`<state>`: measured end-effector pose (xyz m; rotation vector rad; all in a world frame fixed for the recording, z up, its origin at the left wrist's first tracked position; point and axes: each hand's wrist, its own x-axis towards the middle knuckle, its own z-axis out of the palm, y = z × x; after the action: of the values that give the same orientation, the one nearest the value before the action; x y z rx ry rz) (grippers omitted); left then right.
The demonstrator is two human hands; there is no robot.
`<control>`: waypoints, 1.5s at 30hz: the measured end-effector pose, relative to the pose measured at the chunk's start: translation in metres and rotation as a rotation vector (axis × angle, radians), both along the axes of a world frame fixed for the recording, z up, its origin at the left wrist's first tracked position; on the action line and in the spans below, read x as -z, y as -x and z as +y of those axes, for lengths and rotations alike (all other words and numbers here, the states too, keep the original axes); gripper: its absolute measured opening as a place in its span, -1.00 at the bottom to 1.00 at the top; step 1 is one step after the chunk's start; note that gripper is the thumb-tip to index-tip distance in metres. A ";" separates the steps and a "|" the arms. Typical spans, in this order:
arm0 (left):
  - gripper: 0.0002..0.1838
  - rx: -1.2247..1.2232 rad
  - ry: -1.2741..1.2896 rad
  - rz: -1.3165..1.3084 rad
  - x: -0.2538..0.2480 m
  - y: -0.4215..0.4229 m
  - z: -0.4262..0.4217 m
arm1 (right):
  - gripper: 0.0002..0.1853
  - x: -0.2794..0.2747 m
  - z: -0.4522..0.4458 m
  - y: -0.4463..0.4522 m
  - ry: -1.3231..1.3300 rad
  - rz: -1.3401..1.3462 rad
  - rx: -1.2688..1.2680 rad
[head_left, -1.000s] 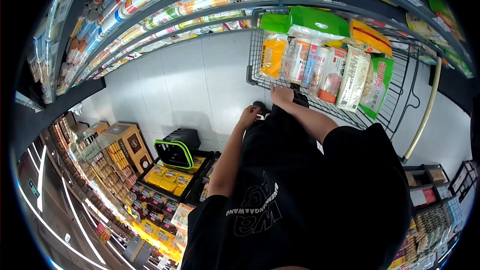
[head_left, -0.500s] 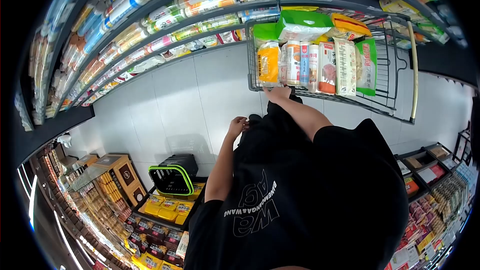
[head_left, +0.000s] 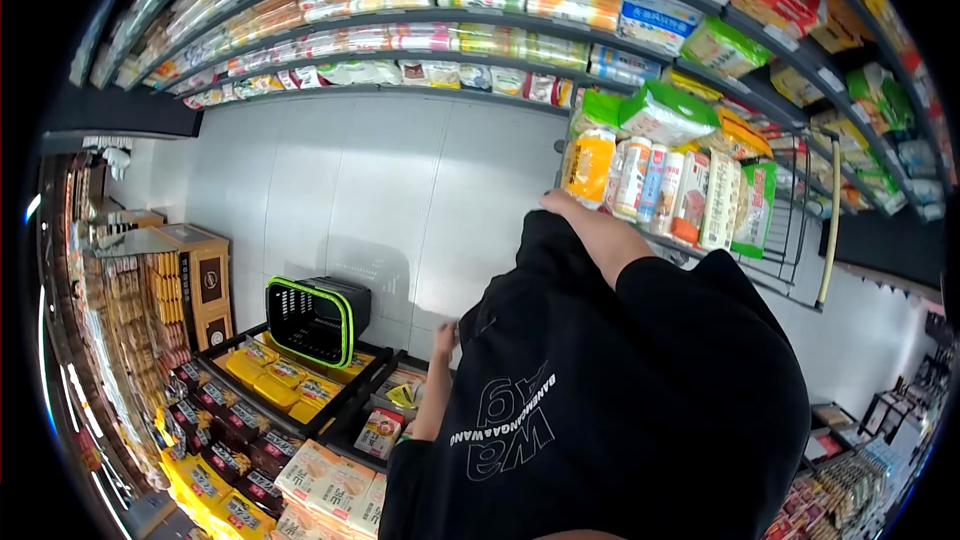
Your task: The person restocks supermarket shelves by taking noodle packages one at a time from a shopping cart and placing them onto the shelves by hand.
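Observation:
My right hand [head_left: 562,204] is at the near left corner of the metal shopping cart [head_left: 795,270], fingers curled at its rim. The fingertips are partly hidden. Inside the cart stand a yellow-orange packet [head_left: 590,166], several wrapped noodle rolls [head_left: 652,183], a long pale packet [head_left: 721,202] and a green-edged bag [head_left: 756,208]. A green-and-white pack [head_left: 668,114] lies behind them. Low at my left side, my left hand [head_left: 446,340] hangs away from the goods, small and partly covered by my black shirt; its fingers do not show clearly.
Shelves of packaged noodles [head_left: 400,37] curve along the far side, close behind the cart. A black basket with a bright green rim [head_left: 345,325] sits on a display bin of yellow packs [head_left: 280,380]. Stacked boxes [head_left: 330,480] stand at lower left. Grey tiled floor [head_left: 450,160] lies between.
The view has turned, so the cart and shelves sit further right and lower. My right hand is now nearer the cart's left corner. My left hand has dropped back toward my side.

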<state>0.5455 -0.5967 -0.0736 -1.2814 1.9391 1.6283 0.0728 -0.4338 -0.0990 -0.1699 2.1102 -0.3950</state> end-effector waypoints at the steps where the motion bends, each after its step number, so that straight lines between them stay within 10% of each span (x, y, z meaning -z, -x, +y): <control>1: -0.68 0.162 0.144 0.008 0.035 -0.051 0.009 | -0.36 0.005 -0.010 0.004 0.045 -0.043 -0.028; 3: -0.68 0.520 0.509 0.123 0.031 -0.091 0.033 | -0.41 -0.018 -0.027 -0.007 0.041 0.055 -0.037; 7: -0.66 0.125 0.002 -0.274 0.043 -0.152 0.059 | -0.50 -0.046 -0.052 -0.012 -0.042 0.095 -0.145; 14: -0.63 -0.574 -0.511 -0.193 0.027 -0.089 -0.032 | -0.57 -0.035 -0.106 -0.026 -0.096 0.158 -0.097; 28: -0.68 -0.165 -0.214 0.221 -0.060 0.173 -0.387 | -0.51 -0.040 -0.273 -0.032 -0.076 0.190 0.127; 41: -0.76 -0.152 -0.421 -0.172 0.046 0.059 -0.496 | -0.69 -0.036 -0.347 -0.053 0.176 0.481 0.206; 45: -0.69 -0.187 -0.495 -0.149 -0.006 0.081 -0.566 | -0.82 -0.052 -0.363 -0.087 0.055 0.768 0.459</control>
<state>0.4645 -1.1631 -0.0678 -1.3507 1.2493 1.8824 0.1602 -0.7967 -0.0474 0.1700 2.9041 -0.7460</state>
